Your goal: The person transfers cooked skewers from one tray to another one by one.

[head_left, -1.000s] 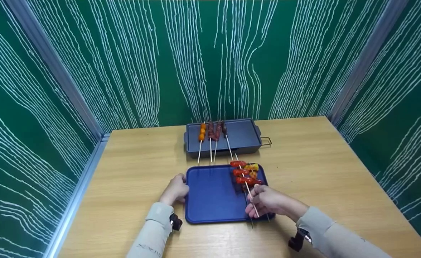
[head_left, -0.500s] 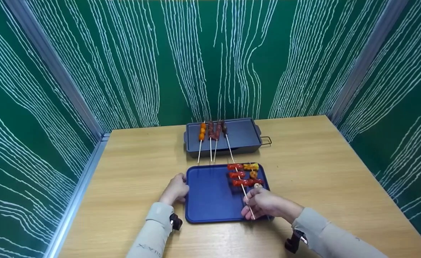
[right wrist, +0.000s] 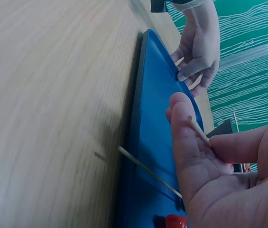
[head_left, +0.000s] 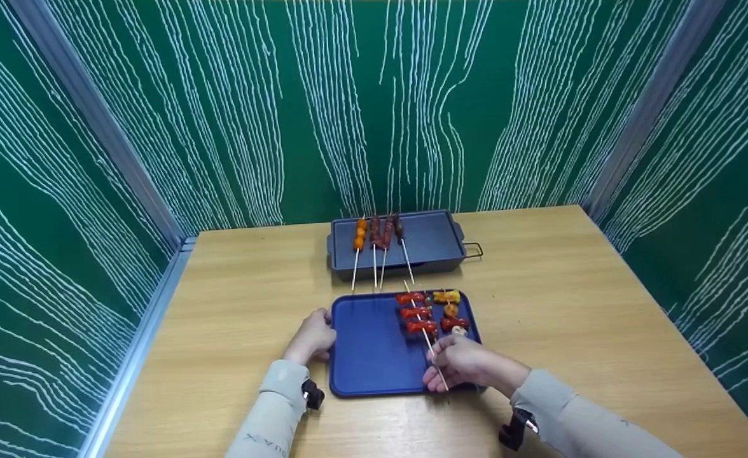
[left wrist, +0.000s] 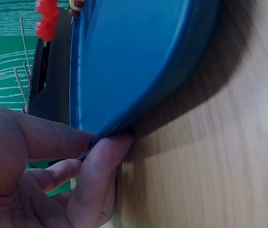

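Observation:
My left hand (head_left: 313, 335) pinches the left rim of a blue tray (head_left: 371, 353); thumb and fingers close over its edge in the left wrist view (left wrist: 100, 152). My right hand (head_left: 466, 364) pinches the lower stick of a skewer with red pieces (head_left: 416, 313), between thumb and fingers. That skewer slants over the tray's right half, its tip past the far rim. Beside it, a skewer of mixed yellow, orange, red and white pieces (head_left: 450, 310) lies along the tray's right side, partly hidden by my hand. A bare stick (right wrist: 148, 171) pokes over the near rim.
Behind the tray stands a dark grey grill (head_left: 434, 236) with a wire handle (head_left: 474, 250) on its right. An orange-ball skewer (head_left: 359, 234) and several dark meat skewers (head_left: 387, 232) lie on its left part, sticks toward me. A green, white-lined wall (head_left: 323, 114) rises behind the wooden table (head_left: 240, 286).
My right hand has moved a little left with the red skewer, away from the mixed skewer, and the red pieces sit slightly lower in view. My left hand stays on the rim.

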Action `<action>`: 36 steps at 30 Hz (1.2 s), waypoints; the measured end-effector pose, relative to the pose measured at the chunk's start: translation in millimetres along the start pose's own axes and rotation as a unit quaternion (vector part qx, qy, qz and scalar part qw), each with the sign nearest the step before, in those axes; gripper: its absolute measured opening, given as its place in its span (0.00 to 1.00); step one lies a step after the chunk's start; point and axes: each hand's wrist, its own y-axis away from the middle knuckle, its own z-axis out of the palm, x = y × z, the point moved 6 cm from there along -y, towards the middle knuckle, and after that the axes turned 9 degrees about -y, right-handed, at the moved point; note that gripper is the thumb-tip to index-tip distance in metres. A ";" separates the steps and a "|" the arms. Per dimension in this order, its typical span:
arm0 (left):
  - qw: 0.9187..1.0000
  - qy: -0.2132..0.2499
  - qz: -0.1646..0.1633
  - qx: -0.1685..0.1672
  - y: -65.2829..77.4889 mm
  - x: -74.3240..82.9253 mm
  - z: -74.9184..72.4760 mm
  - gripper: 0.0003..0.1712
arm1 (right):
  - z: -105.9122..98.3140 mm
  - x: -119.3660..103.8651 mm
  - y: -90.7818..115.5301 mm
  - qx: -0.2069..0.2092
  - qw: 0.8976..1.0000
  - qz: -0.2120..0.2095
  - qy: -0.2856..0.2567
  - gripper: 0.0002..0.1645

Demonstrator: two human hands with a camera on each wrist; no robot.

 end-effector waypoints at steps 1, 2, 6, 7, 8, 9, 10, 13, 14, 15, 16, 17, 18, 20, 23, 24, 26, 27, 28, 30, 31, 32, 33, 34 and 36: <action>1.000 0.000 0.001 0.000 0.2 0.0 0.0 0.17 | 0.5 0.1 -0.3 0.002 1.000 0.000 0.000 0.06; 1.000 0.000 0.001 0.000 0.3 0.0 -0.1 0.17 | 1.1 0.1 -0.7 0.003 1.000 0.001 -0.001 0.06; 1.000 0.005 0.004 -0.004 0.5 0.1 0.1 0.14 | 3.7 0.2 -2.1 0.005 1.000 -0.002 -0.001 0.07; 1.000 0.005 0.005 -0.005 0.4 0.1 0.2 0.13 | 4.3 0.1 -2.6 0.005 1.000 -0.003 -0.002 0.07; 1.000 0.005 0.007 -0.005 0.1 0.2 0.2 0.13 | 5.1 0.0 -3.1 0.005 1.000 -0.004 -0.002 0.07; 1.000 0.005 0.008 -0.006 -0.3 0.1 0.2 0.12 | 5.8 0.0 -3.7 0.005 1.000 -0.005 -0.002 0.07; 1.000 0.004 0.010 -0.005 -0.8 0.1 0.1 0.11 | 6.5 -0.1 -4.2 0.006 1.000 -0.005 -0.003 0.07; 1.000 0.002 0.014 -0.004 -2.3 -0.3 0.1 0.11 | 8.8 -0.1 -5.9 0.012 1.000 -0.004 -0.007 0.06; 1.000 0.001 0.014 -0.003 -2.5 -0.4 0.1 0.11 | 9.6 0.0 -6.5 0.014 1.000 -0.003 -0.008 0.06; 1.000 0.001 0.013 -0.003 -2.6 -0.4 0.1 0.11 | 10.6 0.1 -7.1 0.016 1.000 -0.002 -0.009 0.06; 1.000 0.000 0.012 -0.003 -2.2 -0.4 0.1 0.12 | 11.6 0.1 -7.7 0.018 1.000 -0.001 -0.010 0.06; 1.000 0.000 0.010 -0.003 -1.9 -0.4 0.2 0.12 | 12.6 0.3 -8.3 0.019 1.000 0.000 -0.010 0.07; 1.000 -0.001 0.008 -0.003 -1.5 -0.4 0.1 0.13 | 13.5 0.5 -9.1 0.020 1.000 0.000 -0.010 0.07; 1.000 -0.003 0.007 -0.002 -0.9 -0.4 -0.1 0.13 | 14.8 1.4 -10.9 0.020 1.000 0.000 -0.009 0.07; 1.000 -0.008 0.009 0.003 -1.1 -0.7 -0.4 0.13 | 16.6 2.9 -13.0 0.017 1.000 0.001 -0.005 0.07; 1.000 -0.010 0.010 0.005 -1.2 -0.8 -0.6 0.13 | 16.8 3.7 -13.8 0.017 1.000 0.001 -0.004 0.07; 1.000 -0.014 0.009 0.007 -1.7 -1.1 -0.4 0.12 | 17.2 5.1 -14.9 0.018 1.000 0.003 0.000 0.08; 1.000 -0.014 0.009 0.008 -2.0 -1.3 -0.2 0.12 | 17.5 5.6 -15.3 0.019 1.000 0.003 0.002 0.08; 1.000 -0.013 0.008 0.007 -2.3 -1.4 0.1 0.12 | 17.6 6.0 -15.7 0.021 1.000 0.004 0.004 0.08; 1.000 -0.011 0.009 0.008 -2.7 -1.3 0.4 0.13 | 17.5 6.4 -16.5 0.024 1.000 0.004 0.006 0.09; 1.000 -0.009 0.011 0.008 -2.8 -1.3 0.4 0.13 | 17.5 6.3 -16.6 0.025 1.000 0.005 0.008 0.09; 1.000 -0.008 0.012 0.008 -2.9 -1.1 0.4 0.14 | 17.4 6.0 -16.8 0.025 1.000 0.005 0.008 0.10; 1.000 -0.007 0.013 0.008 -3.1 -1.1 0.5 0.14 | 17.1 5.7 -17.1 0.025 1.000 0.004 0.008 0.10; 1.000 -0.008 0.013 0.008 -3.0 -0.9 0.4 0.14 | 16.7 5.2 -17.3 0.026 1.000 0.004 0.009 0.10; 1.000 -0.009 0.014 0.008 -2.9 -0.8 0.3 0.14 | 15.3 4.2 -18.0 0.026 1.000 0.002 0.012 0.10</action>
